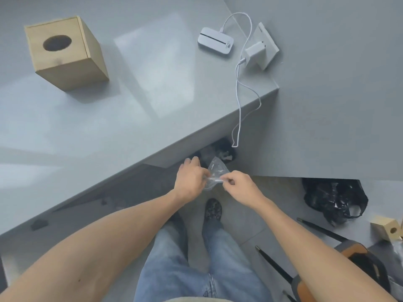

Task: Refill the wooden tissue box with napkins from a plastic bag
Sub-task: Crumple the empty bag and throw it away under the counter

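The small clear plastic bag was pinched between both hands, left hand and right hand clamped on its edges, below the grey tabletop edge. The square wooden tissue box stood well apart, untouched. Opening the bag seemed underway; next, napkins must come out.

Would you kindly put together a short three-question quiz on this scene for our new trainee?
1. True or false: the wooden tissue box stands upright on the grey table.
2. What do the left hand and right hand hold? A) a clear plastic bag B) a white cable C) a black bag
3. Fill in: the opening in the box's top is ____ in shape.

Key: 1 true; 2 A; 3 oval.
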